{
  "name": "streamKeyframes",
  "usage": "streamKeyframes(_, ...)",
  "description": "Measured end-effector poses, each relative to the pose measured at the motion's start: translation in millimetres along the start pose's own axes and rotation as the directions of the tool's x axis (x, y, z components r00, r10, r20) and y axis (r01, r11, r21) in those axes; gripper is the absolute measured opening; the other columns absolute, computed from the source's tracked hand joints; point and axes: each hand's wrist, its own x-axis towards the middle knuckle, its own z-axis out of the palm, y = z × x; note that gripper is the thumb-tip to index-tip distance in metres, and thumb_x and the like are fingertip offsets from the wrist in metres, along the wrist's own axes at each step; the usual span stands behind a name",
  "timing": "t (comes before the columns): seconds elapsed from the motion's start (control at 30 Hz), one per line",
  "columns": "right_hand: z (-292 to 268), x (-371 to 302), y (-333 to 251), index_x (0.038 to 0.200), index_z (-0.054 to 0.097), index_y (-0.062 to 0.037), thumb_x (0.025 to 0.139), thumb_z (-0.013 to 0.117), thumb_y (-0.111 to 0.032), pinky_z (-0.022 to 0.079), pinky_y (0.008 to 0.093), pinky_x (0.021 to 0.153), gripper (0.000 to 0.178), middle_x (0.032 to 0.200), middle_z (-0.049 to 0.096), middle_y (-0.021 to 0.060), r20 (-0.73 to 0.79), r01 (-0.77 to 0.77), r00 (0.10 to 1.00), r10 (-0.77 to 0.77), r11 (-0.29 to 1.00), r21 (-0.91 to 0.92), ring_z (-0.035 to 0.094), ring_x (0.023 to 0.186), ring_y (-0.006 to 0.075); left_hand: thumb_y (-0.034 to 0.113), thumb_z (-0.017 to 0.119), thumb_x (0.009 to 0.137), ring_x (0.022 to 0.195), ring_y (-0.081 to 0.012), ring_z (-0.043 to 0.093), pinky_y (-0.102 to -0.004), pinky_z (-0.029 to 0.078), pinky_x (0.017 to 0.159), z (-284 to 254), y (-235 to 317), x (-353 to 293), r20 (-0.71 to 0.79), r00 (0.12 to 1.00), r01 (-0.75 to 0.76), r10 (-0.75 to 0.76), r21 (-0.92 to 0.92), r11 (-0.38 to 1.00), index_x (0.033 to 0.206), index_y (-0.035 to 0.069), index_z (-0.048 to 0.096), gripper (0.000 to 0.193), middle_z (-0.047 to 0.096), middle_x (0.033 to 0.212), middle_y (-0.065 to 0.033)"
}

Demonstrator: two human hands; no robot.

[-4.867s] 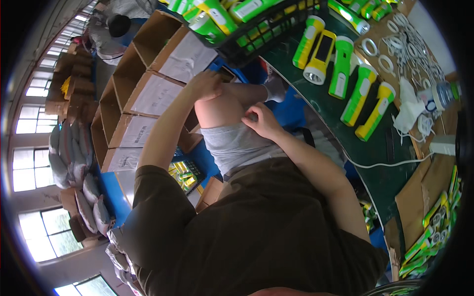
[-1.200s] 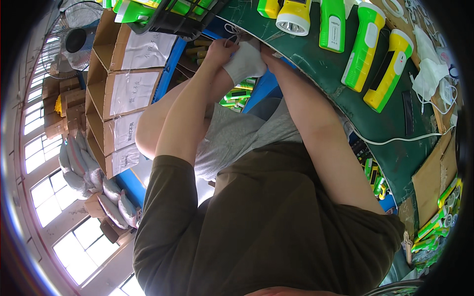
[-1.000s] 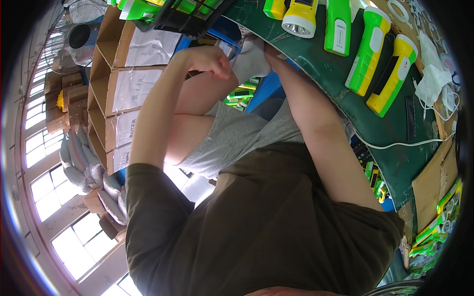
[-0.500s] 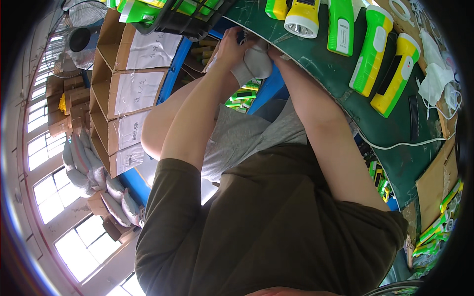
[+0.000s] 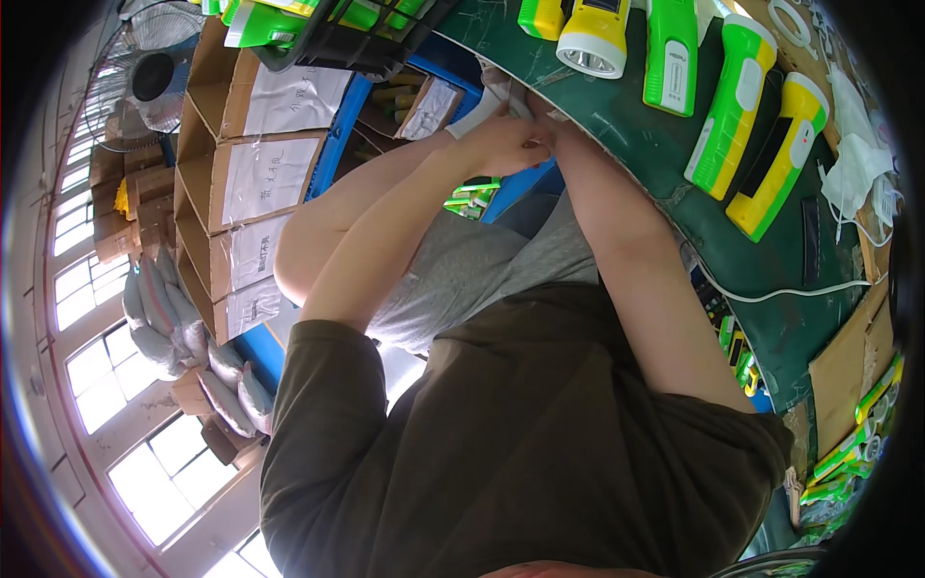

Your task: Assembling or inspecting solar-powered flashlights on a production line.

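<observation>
My left hand (image 5: 503, 146) is in front of my raised foot, close to the green table edge. Its fingers are curled together, and whatever they may hold is hidden. Close beside it, my right hand (image 5: 545, 114) reaches under the table edge, with its fingers out of sight. Behind the left hand, a white sock (image 5: 474, 118) covers the ankle. The pale shoe (image 5: 496, 89) shows only in part, between the hands and the table.
Green-and-yellow flashlights (image 5: 731, 106) lie on the green table (image 5: 617, 125). A black basket (image 5: 361, 43) of flashlights overhangs at upper left. Cardboard bins (image 5: 265, 178) with paper labels stand on the left. A white cable (image 5: 790, 294) crosses the table's right side.
My left hand has drawn back from the shoe toward me and to the right, and its fingers have curled in. My right arm has hardly moved.
</observation>
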Motion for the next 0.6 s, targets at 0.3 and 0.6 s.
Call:
streamKeyframes(0.3,3.9,4.5,5.0,0.106,0.060,-0.0017,0.090,0.053,-0.046,0.055,0.0403,0.074,0.048,0.098,0.066,0.0150,-0.047,0.036,0.998,-0.040,0.995,-0.089,0.067,0.083,0.0207,0.026,0.065,0.084,0.088,-0.0323,0.065,-0.0388,0.054,0.076,-63.8,31.1,-50.7,-0.256,0.938,0.144,-0.234,-0.325,0.935,0.110,0.003,0.062,0.035,0.064,0.096,-0.0149)
streamKeyframes(0.6,-13.4,-2.7,11.6,0.106,0.060,-0.0016,0.090,0.052,-0.045,0.055,0.0406,0.073,0.047,0.098,0.067,0.0152,-0.128,0.069,0.987,-0.097,0.976,-0.207,0.067,0.083,0.0208,0.033,0.068,0.081,0.098,-0.0397,0.062,-0.0469,0.050,0.083,-11.5,-61.0,19.1,-0.639,0.737,0.291,-0.219,0.008,0.957,0.118,0.006,0.053,0.048,0.062,0.103,-0.0203)
